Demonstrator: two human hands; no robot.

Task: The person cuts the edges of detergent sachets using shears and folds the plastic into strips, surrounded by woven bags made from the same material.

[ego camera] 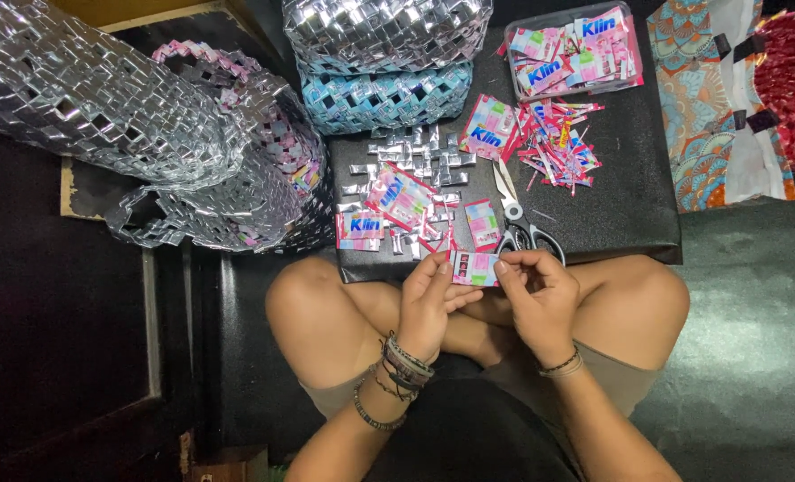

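Note:
Both hands hold one small pink wrapper piece [474,268] above my crossed legs. My left hand [428,303] pinches its left edge, with bracelets on that wrist. My right hand [540,299] pinches its right edge with thumb and fingers. Just beyond them, on the black board [620,205], lie scissors [520,223] and more pink and blue wrappers [397,201], some cut, some folded into silver links [420,152].
A clear tray [513,27] of pink wrappers sits at the board's far right, with a heap of cut strips [558,138] below it. Woven silver baskets [85,89] and a blue and silver basket [384,62] stand at left and top. A patterned bag [710,107] lies right.

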